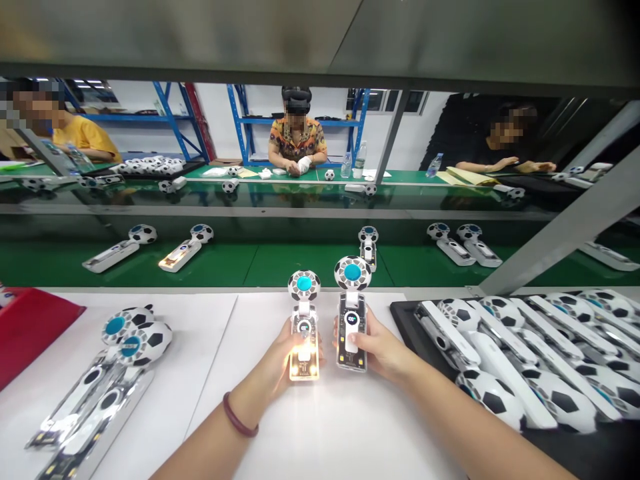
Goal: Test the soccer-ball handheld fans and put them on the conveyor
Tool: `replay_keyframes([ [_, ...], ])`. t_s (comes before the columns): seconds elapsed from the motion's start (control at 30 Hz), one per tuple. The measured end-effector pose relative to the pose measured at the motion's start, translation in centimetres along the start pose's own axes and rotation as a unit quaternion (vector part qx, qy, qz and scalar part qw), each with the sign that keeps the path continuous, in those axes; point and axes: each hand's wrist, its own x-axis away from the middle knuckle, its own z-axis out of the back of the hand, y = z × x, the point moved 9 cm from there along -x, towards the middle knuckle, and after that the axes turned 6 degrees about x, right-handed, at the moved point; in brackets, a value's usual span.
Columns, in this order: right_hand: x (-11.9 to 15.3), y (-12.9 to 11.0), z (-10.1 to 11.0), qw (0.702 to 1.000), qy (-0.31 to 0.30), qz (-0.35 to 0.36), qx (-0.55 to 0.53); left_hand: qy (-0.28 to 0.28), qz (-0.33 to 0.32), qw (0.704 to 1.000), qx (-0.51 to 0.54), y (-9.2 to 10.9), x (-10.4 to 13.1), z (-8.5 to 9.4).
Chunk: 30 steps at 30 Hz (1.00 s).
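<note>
My left hand [279,357] is wrapped round a soccer-ball handheld fan [305,320], its thumb on the front near the small display. Warm lights glow at the bottom of that fan's clear body. A second handheld fan [352,313] stands upright in my right hand [385,343], thumb on the white button panel. Its display is lit, and the yellow squares on its body look unlit. Both fans have a black-and-white ball head with a blue centre, and they are held side by side above the white worktop [350,427].
Two fans [115,393] lie on the left, beside a red bin [40,327]. A black tray [415,320] of several fans is on the right. More fans [187,248] lie on the green belt [280,263] ahead. A grey post [560,227] slants at right. Co-workers [297,143] sit opposite.
</note>
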Motion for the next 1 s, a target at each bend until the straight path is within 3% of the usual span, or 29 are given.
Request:
replay_keyframes([
  [0.47,-0.1,-0.2,-0.3,1.000,-0.011,0.005,0.016,0.015,-0.005,1.000,0.003,0.2,-0.2,0.2],
  [0.77,0.2,-0.5,-0.1,1.000,-0.017,0.011,-0.011,0.020,0.012,0.998,0.061,0.0,-0.4,0.5],
  [1.0,0.6,-0.8,-0.3,0.999,-0.014,0.043,-0.029,0.020,-0.013,0.996,0.081,0.1,-0.6,1.2],
])
